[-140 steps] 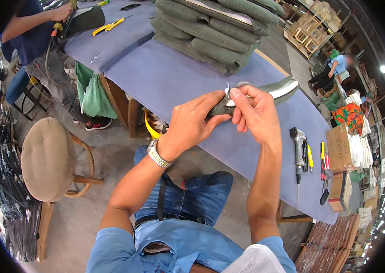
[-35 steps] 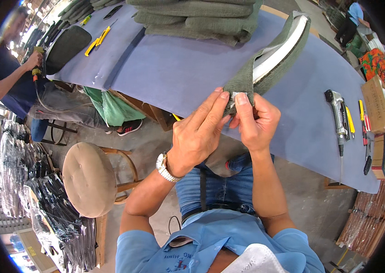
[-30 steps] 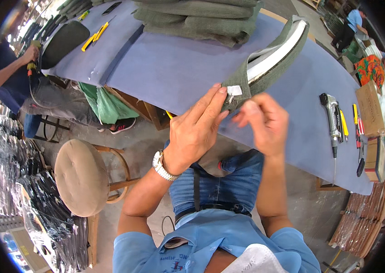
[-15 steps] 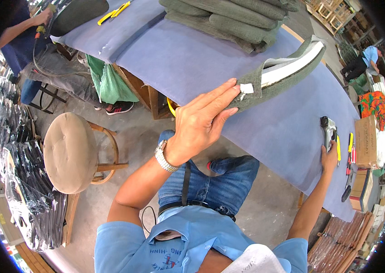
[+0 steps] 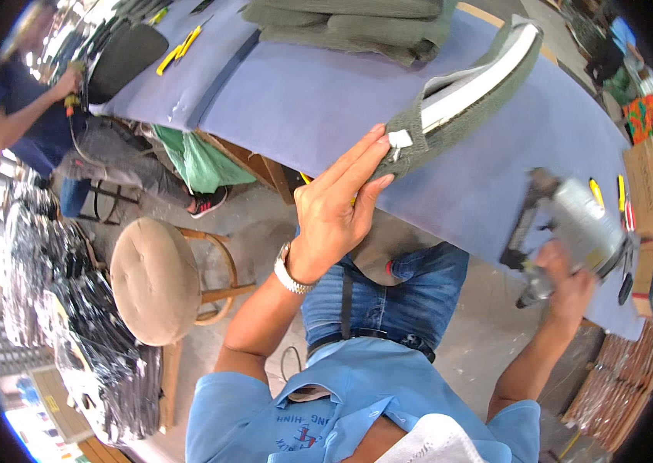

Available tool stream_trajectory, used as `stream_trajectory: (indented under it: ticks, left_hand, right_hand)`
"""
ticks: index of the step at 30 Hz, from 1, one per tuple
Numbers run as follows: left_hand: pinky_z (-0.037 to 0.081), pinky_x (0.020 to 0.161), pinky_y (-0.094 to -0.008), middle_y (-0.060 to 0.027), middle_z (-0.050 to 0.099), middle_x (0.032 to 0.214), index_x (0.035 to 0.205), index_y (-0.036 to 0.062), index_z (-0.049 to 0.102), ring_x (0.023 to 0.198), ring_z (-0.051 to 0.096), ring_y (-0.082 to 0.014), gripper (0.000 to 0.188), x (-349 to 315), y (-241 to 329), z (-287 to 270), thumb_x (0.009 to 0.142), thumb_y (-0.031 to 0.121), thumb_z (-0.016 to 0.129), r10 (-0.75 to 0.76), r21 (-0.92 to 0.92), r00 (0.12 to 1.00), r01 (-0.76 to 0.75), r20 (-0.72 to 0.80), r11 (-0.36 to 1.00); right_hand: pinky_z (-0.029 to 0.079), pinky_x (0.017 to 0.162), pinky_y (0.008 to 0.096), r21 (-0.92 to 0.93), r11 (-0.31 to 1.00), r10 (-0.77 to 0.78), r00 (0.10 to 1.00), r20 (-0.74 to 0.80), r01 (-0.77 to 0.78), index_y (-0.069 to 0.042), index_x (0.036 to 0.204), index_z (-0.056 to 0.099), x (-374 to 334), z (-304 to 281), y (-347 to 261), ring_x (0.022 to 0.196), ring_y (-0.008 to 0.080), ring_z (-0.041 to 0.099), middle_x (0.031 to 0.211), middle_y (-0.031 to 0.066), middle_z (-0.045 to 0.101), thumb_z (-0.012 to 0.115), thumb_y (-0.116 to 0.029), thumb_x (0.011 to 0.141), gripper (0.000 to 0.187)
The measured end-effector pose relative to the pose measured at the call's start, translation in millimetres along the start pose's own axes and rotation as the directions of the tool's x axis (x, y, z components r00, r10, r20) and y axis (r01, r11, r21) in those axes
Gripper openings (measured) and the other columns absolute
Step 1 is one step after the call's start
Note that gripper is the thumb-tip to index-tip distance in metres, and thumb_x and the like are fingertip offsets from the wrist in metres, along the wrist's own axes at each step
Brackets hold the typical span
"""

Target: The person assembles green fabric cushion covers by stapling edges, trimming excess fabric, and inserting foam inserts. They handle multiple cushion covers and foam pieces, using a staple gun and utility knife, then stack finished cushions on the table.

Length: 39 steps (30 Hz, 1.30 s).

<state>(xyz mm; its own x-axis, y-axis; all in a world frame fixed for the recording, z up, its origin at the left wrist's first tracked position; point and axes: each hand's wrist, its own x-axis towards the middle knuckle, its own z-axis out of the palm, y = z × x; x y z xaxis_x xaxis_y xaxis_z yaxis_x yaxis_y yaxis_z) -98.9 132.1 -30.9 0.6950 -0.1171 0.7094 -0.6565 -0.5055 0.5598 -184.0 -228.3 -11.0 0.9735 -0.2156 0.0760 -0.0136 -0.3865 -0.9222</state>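
My left hand [image 5: 335, 212], with a watch at the wrist, pinches the near end of a curved seat panel [image 5: 446, 135] between straight fingers and thumb. The panel is wrapped in dark green fabric and stands on edge on the blue-grey table. A white strip runs along its inner side, and a small white tab [image 5: 400, 140] sticks out next to my fingertips. Off to the right, my right hand [image 5: 569, 278] grips a silver and black staple gun [image 5: 577, 220]. Motion smears the gun, and it is raised above the table's near right part.
Folded green covers [image 5: 349, 31] are stacked at the table's far edge. Yellow-handled cutters [image 5: 180, 50] lie far left, and hand tools [image 5: 624, 201] on the right beside a cardboard box [image 5: 646, 189]. A round stool [image 5: 156, 278] stands left. A person [image 5: 33, 116] works at far left with a tool.
My right hand has lifted the staple gun off the table, bringing it nearer. My left hand still holds the panel's end. The whole view has shifted a little.
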Motion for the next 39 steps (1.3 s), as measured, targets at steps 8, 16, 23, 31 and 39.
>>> stream_trajectory:
  ticks: [8,16,23,31,39]
  left_hand:
    - [0.063,0.084,-0.0346,-0.0182,0.068,0.133,0.129,0.0040,0.070,0.108,0.074,-0.0318,0.047,-3,2,8,0.083,-0.002,0.078,0.081,0.044,0.996,-0.079,-0.040,0.996]
    - [0.062,0.088,-0.0347,-0.0198,0.068,0.133,0.128,0.0027,0.070,0.110,0.073,-0.0321,0.047,-4,5,6,0.082,-0.005,0.076,0.046,0.040,0.999,-0.045,-0.018,0.998]
    - [0.061,0.092,-0.0356,-0.0207,0.068,0.133,0.128,0.0019,0.070,0.115,0.071,-0.0343,0.050,-6,6,7,0.079,-0.009,0.074,0.048,0.009,0.999,-0.048,-0.009,0.999]
    - [0.056,0.103,-0.0390,-0.0215,0.068,0.133,0.126,-0.0011,0.069,0.122,0.068,-0.0343,0.055,-10,11,7,0.073,-0.013,0.072,0.041,0.000,0.999,-0.041,0.031,0.999]
    - [0.055,0.104,-0.0393,-0.0223,0.068,0.133,0.128,-0.0031,0.068,0.124,0.066,-0.0350,0.049,-26,15,12,0.080,-0.006,0.072,0.053,-0.051,0.998,-0.051,0.031,0.997]
  right_hand:
    - [0.052,0.071,0.0318,0.050,0.908,-0.417,0.885,0.205,0.416,-0.002,0.122,0.069,-46,136,-24,0.078,0.0126,0.063,0.105,0.0066,0.073,0.067,-0.001,0.094,0.028]
    - [0.058,0.084,0.0320,0.177,0.852,-0.519,0.838,0.167,0.493,0.009,0.121,0.064,-31,151,-19,0.099,0.0242,0.074,0.111,0.0184,0.074,0.084,-0.010,0.076,0.052]
    - [0.056,0.070,0.0336,0.070,0.785,-0.619,0.775,0.132,0.615,0.008,0.107,0.067,-29,159,-11,0.085,0.0276,0.072,0.102,0.0205,0.069,0.077,-0.017,0.085,0.035]
    - [0.054,0.094,0.0401,0.174,0.898,-0.429,0.893,0.139,0.405,-0.001,0.119,0.073,-50,155,-20,0.109,0.0276,0.072,0.117,0.0128,0.075,0.076,0.000,0.087,0.032]
    - [0.058,0.084,0.0369,0.163,0.863,-0.503,0.847,0.175,0.479,0.004,0.116,0.068,-60,151,-6,0.097,0.0305,0.074,0.110,0.0176,0.072,0.077,-0.011,0.083,0.037]
